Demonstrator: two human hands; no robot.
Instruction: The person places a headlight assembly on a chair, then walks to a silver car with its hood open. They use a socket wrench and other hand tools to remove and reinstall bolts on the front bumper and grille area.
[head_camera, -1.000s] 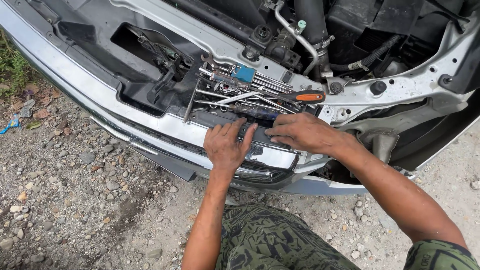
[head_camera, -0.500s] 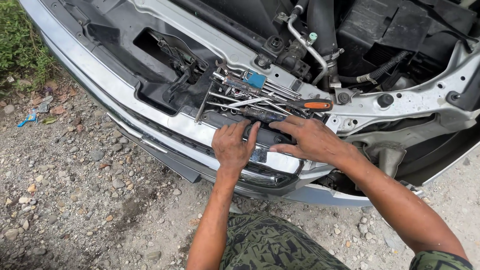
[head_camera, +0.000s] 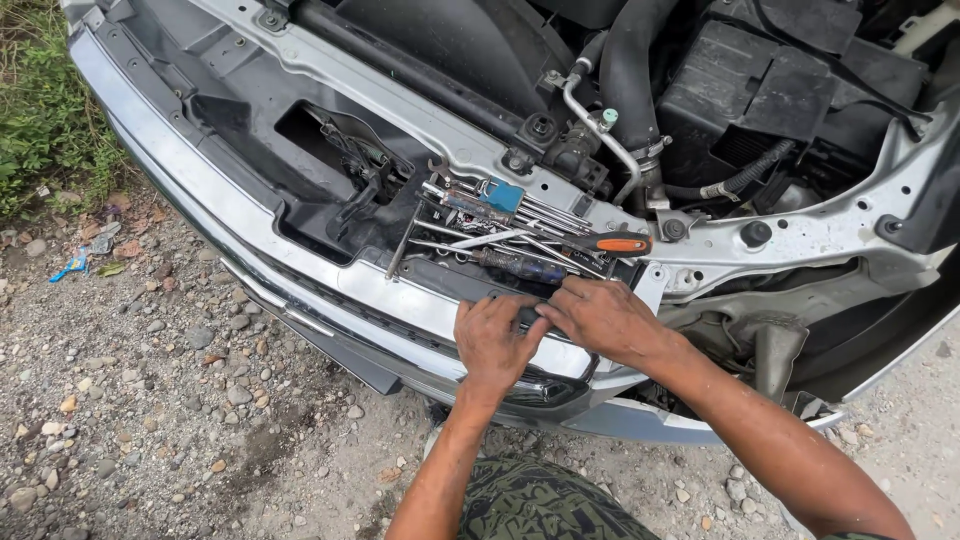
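Observation:
I am at the open front of a silver car. My left hand (head_camera: 495, 342) lies on the top edge of the silver bumper cover (head_camera: 300, 270), fingers curled over a small dark trim piece (head_camera: 528, 316). My right hand (head_camera: 608, 320) comes in from the right, and its fingertips meet the left hand on the same dark piece. Just beyond both hands a heap of hand tools (head_camera: 500, 235) rests on the front panel: several wrenches, a blue-handled screwdriver and an orange-handled screwdriver (head_camera: 612, 243).
The engine bay holds a thick black hose (head_camera: 625, 70), a black box (head_camera: 760, 90) and a bare silver crossmember (head_camera: 800, 240). Loose gravel (head_camera: 170, 420) spreads under the bumper, with grass (head_camera: 40, 120) at the left. My camouflage-patterned trouser leg (head_camera: 540, 505) is at the bottom.
My left hand's fingers went from spread flat to curled on the bumper's top edge. The right hand slid left until the two hands touch.

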